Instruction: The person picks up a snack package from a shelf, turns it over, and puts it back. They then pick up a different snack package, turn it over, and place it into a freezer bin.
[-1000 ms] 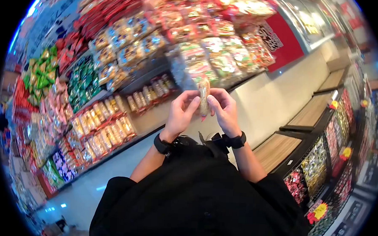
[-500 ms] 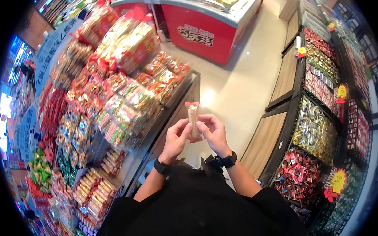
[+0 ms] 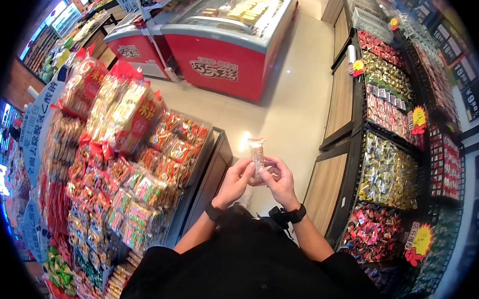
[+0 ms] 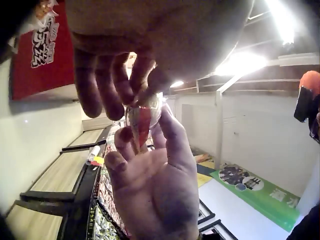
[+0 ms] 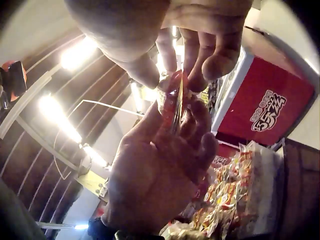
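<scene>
A narrow snack packet [image 3: 256, 152] in a clear wrapper stands nearly upright between both hands in the head view, its crimped top end sticking up above the fingers. My left hand [image 3: 236, 183] pinches its lower part from the left side, thumb on the near face. From the other side, my right hand [image 3: 281, 183] pinches it the same way. A red part of the packet [image 4: 143, 124] shows between the two hands in the left wrist view. In the right wrist view the red wrapper [image 5: 172, 97] appears amid the fingertips, which hide much of it.
Left of the hands is a display stand heaped with bagged snacks [image 3: 141, 190]. A red chest freezer [image 3: 216, 68] stands ahead, beyond the pale floor [image 3: 289, 103]. Along the right run wood-fronted shelves [image 3: 323, 190] with bins of wrapped sweets [image 3: 385, 169] and yellow price tags [image 3: 420, 240].
The head view has swung right, from the snack display to the aisle and freezer. Both hands still hold the packet; its red lower tip, seen earlier, is now behind the fingers.
</scene>
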A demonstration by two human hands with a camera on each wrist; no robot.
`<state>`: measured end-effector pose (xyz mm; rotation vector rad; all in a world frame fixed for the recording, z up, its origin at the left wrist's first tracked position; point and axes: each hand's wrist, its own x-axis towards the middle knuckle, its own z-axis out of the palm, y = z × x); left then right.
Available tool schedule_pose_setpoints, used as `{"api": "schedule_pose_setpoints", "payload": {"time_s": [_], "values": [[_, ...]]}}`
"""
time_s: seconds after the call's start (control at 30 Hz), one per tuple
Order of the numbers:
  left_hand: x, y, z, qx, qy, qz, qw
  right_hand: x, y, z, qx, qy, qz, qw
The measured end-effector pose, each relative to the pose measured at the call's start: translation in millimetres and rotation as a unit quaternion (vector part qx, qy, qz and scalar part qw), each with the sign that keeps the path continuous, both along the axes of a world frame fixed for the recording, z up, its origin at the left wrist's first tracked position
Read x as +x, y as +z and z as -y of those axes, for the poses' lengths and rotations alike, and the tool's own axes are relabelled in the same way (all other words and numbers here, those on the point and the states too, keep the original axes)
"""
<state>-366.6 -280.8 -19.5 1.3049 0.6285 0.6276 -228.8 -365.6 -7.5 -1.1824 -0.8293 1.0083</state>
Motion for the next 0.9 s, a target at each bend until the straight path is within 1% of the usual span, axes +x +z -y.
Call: {"api": "schedule_pose_setpoints", "payload": {"time_s": [0.07,0.1,0.13,0.2,0.23,0.33,0.43,0.53,0.57,0.67,0.77,0.87,0.9], "values": [[17,5,-21,-0.013,0.000,0.000,1.000,16,0,-21,0.001,-0.009,0.007,1.000],[25,3,-34,0.027,-0.006,-0.015,1.000,23,-1,-30,0.005,-0.012,0.008,1.000],[32,2,-45,0.038,-0.011,-0.016,0.999,30,-1,-39,0.008,-0.016,0.008,1.000],[45,0,-65,0.056,-0.022,-0.019,0.998,40,3,-57,0.008,-0.021,-0.007,1.000],[52,0,-74,0.045,-0.028,-0.028,0.998,46,5,-65,0.008,-0.023,-0.016,1.000],[72,4,-99,0.072,-0.026,-0.036,0.996,66,-2,-88,-0.003,-0.031,-0.008,0.999],[94,6,-119,0.050,-0.023,-0.050,0.997,86,-1,-112,0.008,-0.038,-0.005,0.999],[123,1,-141,0.046,-0.038,-0.060,0.996,116,-6,-130,-0.011,-0.053,-0.021,0.998],[134,-3,-148,0.049,-0.032,-0.059,0.997,128,-7,-136,-0.012,-0.052,-0.037,0.998],[172,-6,-170,-0.001,-0.038,-0.089,0.995,168,-9,-155,-0.027,-0.053,-0.057,0.997],[219,-9,-192,-0.030,-0.012,-0.038,0.999,212,-26,-177,-0.019,-0.063,-0.056,0.996],[272,-8,-215,-0.040,-0.002,-0.030,0.999,264,-35,-202,-0.010,-0.074,-0.005,0.997],[291,-5,-222,-0.036,0.007,-0.038,0.999,280,-29,-210,-0.007,-0.080,-0.005,0.997]]}}
